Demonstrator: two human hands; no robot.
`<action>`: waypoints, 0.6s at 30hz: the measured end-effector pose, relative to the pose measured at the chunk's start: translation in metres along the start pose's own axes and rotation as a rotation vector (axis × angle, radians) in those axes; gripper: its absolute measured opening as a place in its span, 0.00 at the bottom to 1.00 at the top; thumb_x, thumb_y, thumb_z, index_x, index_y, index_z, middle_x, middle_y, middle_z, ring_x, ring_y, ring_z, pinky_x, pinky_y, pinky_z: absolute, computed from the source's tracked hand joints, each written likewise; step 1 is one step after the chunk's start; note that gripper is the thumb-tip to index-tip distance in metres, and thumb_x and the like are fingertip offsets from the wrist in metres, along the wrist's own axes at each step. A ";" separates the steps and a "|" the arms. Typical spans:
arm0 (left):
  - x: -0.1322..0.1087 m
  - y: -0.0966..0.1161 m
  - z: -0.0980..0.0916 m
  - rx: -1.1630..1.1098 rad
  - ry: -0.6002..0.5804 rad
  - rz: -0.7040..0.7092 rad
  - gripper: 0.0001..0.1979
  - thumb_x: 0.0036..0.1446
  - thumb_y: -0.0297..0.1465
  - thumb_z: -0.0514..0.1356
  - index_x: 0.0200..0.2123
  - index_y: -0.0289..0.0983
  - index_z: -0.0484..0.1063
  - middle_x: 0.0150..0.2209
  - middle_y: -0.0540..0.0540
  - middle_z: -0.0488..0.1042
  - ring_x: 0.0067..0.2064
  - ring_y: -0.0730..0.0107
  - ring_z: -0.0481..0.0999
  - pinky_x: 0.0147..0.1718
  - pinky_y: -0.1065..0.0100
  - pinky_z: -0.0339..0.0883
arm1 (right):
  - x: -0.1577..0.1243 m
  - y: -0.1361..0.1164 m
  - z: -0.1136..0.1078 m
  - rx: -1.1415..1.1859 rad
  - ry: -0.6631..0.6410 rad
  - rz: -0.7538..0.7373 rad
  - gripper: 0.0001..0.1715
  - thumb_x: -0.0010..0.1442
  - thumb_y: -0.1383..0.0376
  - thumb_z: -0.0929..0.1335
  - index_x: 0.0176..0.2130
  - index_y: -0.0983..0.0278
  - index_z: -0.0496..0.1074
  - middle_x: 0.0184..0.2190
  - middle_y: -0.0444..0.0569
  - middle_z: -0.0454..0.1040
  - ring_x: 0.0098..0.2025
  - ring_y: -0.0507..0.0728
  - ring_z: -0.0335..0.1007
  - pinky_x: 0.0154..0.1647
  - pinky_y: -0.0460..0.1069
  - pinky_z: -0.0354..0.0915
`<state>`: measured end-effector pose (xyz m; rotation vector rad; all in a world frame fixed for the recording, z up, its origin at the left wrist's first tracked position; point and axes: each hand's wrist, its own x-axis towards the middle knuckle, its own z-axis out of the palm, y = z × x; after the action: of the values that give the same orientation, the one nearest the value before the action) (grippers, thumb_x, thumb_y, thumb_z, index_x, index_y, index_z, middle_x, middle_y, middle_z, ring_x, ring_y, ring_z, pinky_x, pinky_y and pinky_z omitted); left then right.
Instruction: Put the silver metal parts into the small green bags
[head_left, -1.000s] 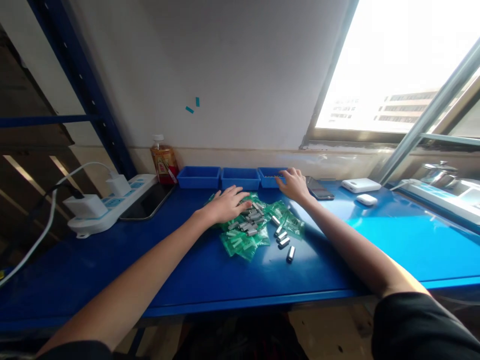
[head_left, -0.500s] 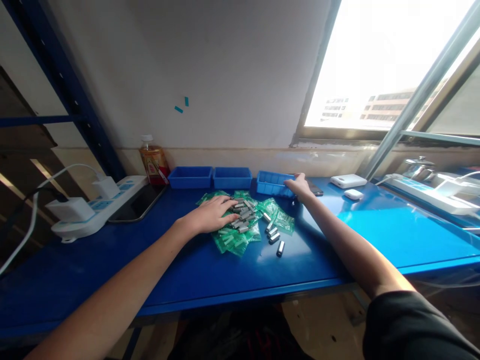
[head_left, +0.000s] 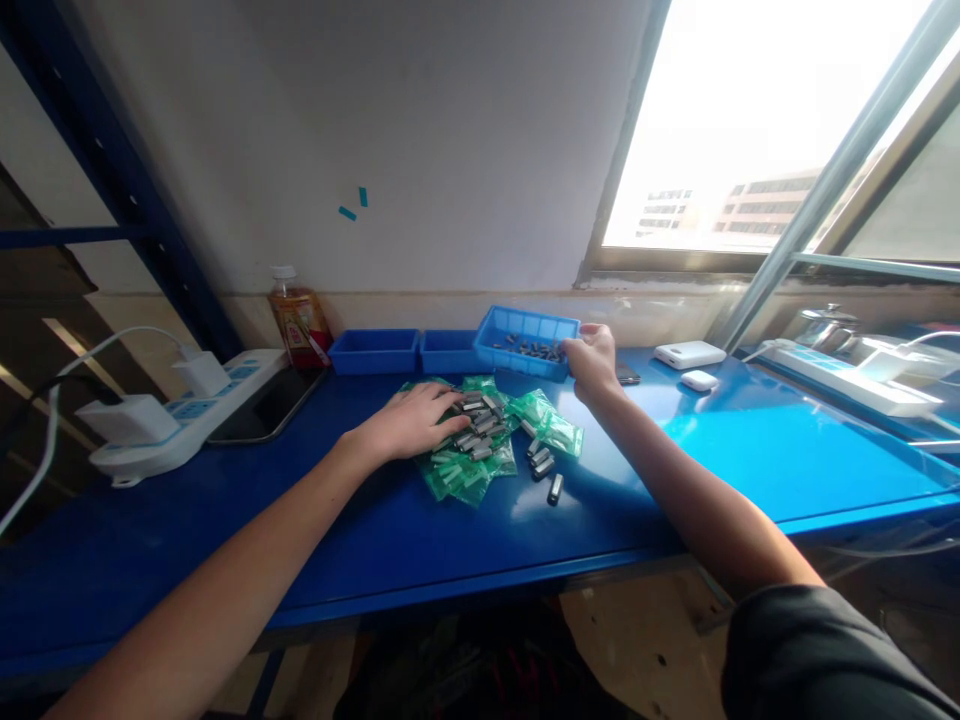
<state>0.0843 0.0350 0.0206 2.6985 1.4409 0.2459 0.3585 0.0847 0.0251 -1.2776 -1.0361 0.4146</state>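
My right hand point(head_left: 594, 362) grips the right end of a blue plastic bin point(head_left: 489, 352), which is lifted and tilted so its inside shows. Several small dark metal pieces point(head_left: 541, 350) lie in that bin. Fingers apart, my left hand point(head_left: 416, 418) rests on the left side of a heap of metal cylinders point(head_left: 484, 425). Under and around the heap are green-tinted plastic bags point(head_left: 454, 480). Several loose cylinders point(head_left: 555, 489) lie on the blue table to the right of it. Part of the left fingertips is hidden among the pieces.
Two more blue bins, a left one point(head_left: 373, 352) and a middle one point(head_left: 450, 353), stand along the wall. To the left are a bottle point(head_left: 298, 325), a phone point(head_left: 262, 410) and a power strip point(head_left: 202, 415). White devices point(head_left: 688, 354) and another power strip point(head_left: 847, 378) lie right.
My right hand has raised the blue bin off the table, moved it left and tipped it, so it overlaps the middle bin and its contents show. My left hand stays at the heap.
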 end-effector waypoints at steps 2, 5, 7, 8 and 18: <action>0.000 -0.004 -0.008 0.037 0.110 -0.117 0.25 0.60 0.48 0.44 0.52 0.44 0.68 0.53 0.43 0.70 0.54 0.54 0.67 0.50 0.57 0.62 | -0.018 -0.010 0.006 0.013 -0.042 -0.056 0.23 0.40 0.70 0.64 0.40 0.63 0.60 0.22 0.38 0.59 0.23 0.50 0.58 0.22 0.45 0.57; -0.001 -0.014 -0.019 0.057 0.291 -0.313 0.22 0.61 0.44 0.43 0.46 0.43 0.71 0.48 0.44 0.75 0.48 0.54 0.73 0.42 0.61 0.65 | -0.041 -0.023 0.012 -0.057 -0.062 -0.217 0.19 0.42 0.71 0.63 0.38 0.63 0.62 0.18 0.35 0.54 0.20 0.48 0.52 0.22 0.44 0.52; -0.002 -0.019 -0.022 0.044 0.331 -0.375 0.23 0.62 0.44 0.42 0.46 0.44 0.71 0.46 0.44 0.76 0.46 0.54 0.74 0.39 0.62 0.66 | -0.051 -0.029 0.014 -0.111 -0.051 -0.322 0.18 0.43 0.72 0.63 0.38 0.63 0.63 0.17 0.34 0.52 0.20 0.48 0.49 0.22 0.44 0.50; -0.002 -0.021 -0.022 0.035 0.331 -0.384 0.23 0.62 0.45 0.41 0.45 0.44 0.71 0.45 0.44 0.77 0.46 0.54 0.75 0.38 0.63 0.66 | -0.054 -0.031 0.015 -0.129 -0.045 -0.371 0.18 0.43 0.72 0.62 0.38 0.62 0.63 0.17 0.33 0.51 0.19 0.48 0.49 0.22 0.44 0.49; 0.004 -0.004 0.006 -0.099 0.221 -0.312 0.34 0.61 0.52 0.36 0.61 0.36 0.55 0.51 0.35 0.72 0.53 0.48 0.70 0.46 0.56 0.64 | -0.065 -0.016 0.020 -0.157 -0.077 -0.562 0.20 0.48 0.71 0.61 0.43 0.61 0.59 0.19 0.34 0.49 0.19 0.48 0.48 0.23 0.43 0.49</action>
<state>0.0842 0.0403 0.0147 2.3853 1.8275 0.5893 0.3042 0.0425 0.0132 -1.0514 -1.4569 -0.0496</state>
